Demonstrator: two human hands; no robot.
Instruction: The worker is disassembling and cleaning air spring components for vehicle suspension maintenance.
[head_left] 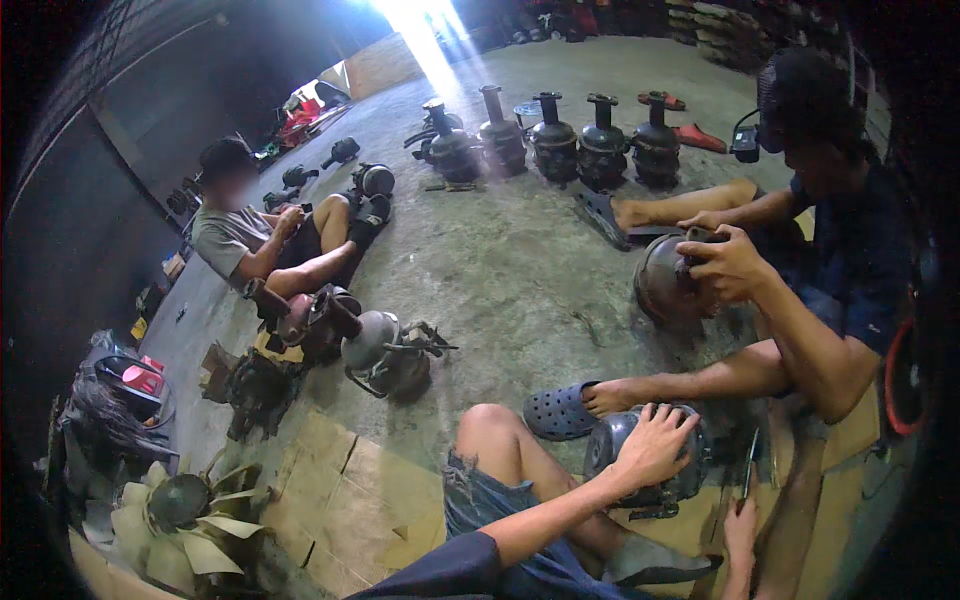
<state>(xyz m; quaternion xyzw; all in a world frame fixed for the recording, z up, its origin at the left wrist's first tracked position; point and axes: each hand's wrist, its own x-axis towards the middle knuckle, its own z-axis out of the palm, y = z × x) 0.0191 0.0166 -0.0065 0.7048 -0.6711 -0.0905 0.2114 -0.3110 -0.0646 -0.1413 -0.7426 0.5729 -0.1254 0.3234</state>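
A dark, drum-shaped metal canister (pixel 615 440) lies between my legs, above the cardboard. My left hand (pixel 655 445) grips its upper side, fingers curled over the rim. To the right of it, my right hand (pixel 741 528) is closed around a slim metal tool (pixel 751 462) that points upward. The tool's exact kind is too small to tell. Its tip is apart from the canister. Part of the canister is hidden behind my left hand and forearm.
At right, a co-worker holds a similar canister (pixel 665 280); another person (pixel 240 225) sits at far left. Several necked canisters (pixel 603 150) stand in a row at the back. More canisters (pixel 385 350) and a fan (pixel 180 515) lie left, near flattened cardboard (pixel 345 500).
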